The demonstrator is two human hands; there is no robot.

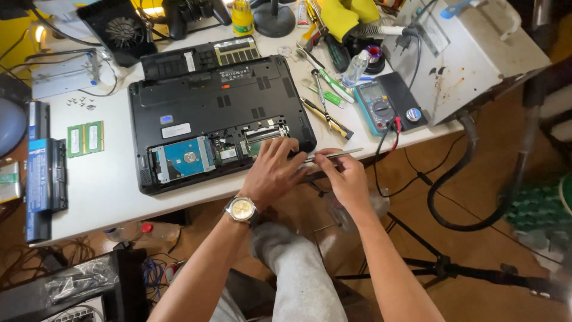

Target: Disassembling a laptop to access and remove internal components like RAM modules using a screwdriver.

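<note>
Head view, left hand (271,173) fingers spread on laptop (214,113), right hand (345,176) fingers pinching tweezers (333,155)

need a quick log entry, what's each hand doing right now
Left hand: open, fingers resting on the laptop.
Right hand: closed on thin metal tweezers.

An electronics repair workshop: an opened laptop (217,116) lies on a cluttered worktop (107,179) among a multimeter (376,107), screwdrivers (325,98), loose screws (80,102) and memory modules (85,138).

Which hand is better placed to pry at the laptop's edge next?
Probably the right hand: it holds the metal tool at the laptop corner, while the left hand rests flat on it.
</note>
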